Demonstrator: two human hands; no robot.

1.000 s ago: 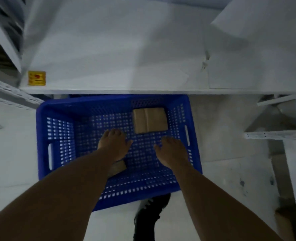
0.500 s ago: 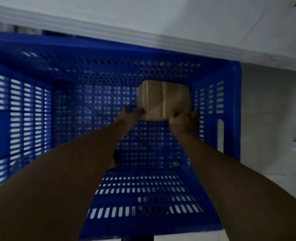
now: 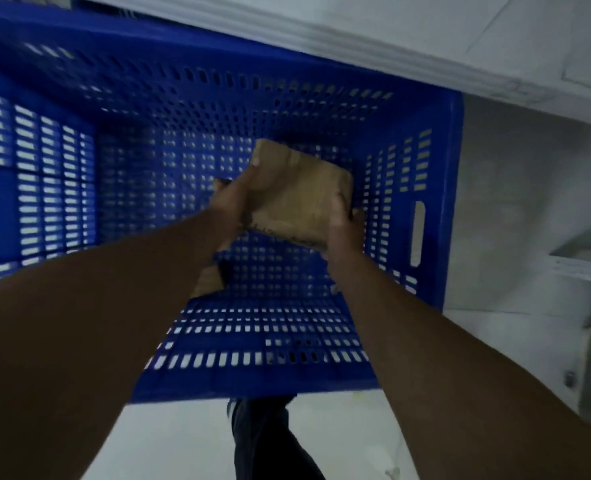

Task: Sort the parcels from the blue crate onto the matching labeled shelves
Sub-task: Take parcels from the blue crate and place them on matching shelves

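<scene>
Both hands grip one parcel (image 3: 299, 194) inside the crate (image 3: 218, 98). My left hand (image 3: 233, 206) wraps its left edge, thumb on top; my right hand (image 3: 344, 226) clamps its near right corner. It is brown, tilted, and seems lifted off the perforated floor, toward the right wall. A second brown parcel (image 3: 209, 280) lies on the floor below, partly hidden by my left forearm. Beyond the far rim runs a white shelf (image 3: 425, 46). A dark shoe (image 3: 266, 434) shows on the pale ground by the near wall.
</scene>
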